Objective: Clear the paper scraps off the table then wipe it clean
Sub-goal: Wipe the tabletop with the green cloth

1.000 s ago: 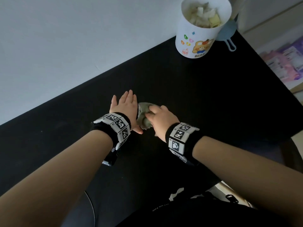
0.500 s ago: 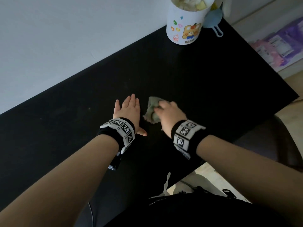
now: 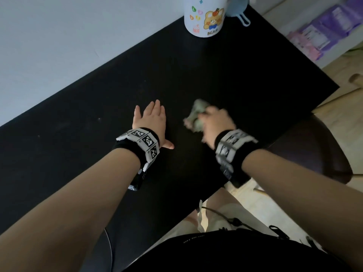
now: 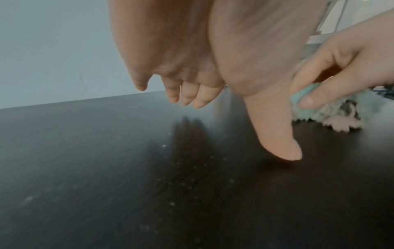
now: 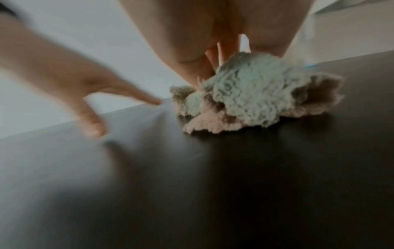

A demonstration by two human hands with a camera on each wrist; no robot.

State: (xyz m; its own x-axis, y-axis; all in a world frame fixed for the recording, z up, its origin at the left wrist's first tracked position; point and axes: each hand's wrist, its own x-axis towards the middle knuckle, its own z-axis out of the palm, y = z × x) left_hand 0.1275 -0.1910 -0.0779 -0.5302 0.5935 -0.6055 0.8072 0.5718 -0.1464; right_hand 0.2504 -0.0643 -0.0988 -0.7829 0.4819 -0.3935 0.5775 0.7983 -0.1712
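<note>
A crumpled grey-green and pink cloth [image 3: 195, 116] [image 5: 253, 94] [image 4: 336, 116] lies on the black table [image 3: 235, 75], bunched under my right hand [image 3: 214, 122], whose fingers curl round it; that hand is blurred. My left hand [image 3: 151, 120] rests flat on the table to the left of the cloth, fingers straight and thumb spread, holding nothing. In the left wrist view small white specks [image 4: 170, 203] dot the dark surface in front of the left hand's thumb [image 4: 283, 148]. In the right wrist view my left hand [image 5: 89, 101] shows blurred at the left.
A white bear-print cup [image 3: 205, 16] stands at the table's far edge with a light blue handled utensil [image 3: 238, 13] beside it. The table's right edge [image 3: 322, 103] drops to a dark chair seat [image 3: 314, 150] and wooden floor. A pale wall runs behind the table.
My right hand has slid the cloth to the right, away from the left hand. The left hand has stayed flat in place. The view has tilted down, cutting off the cup's top.
</note>
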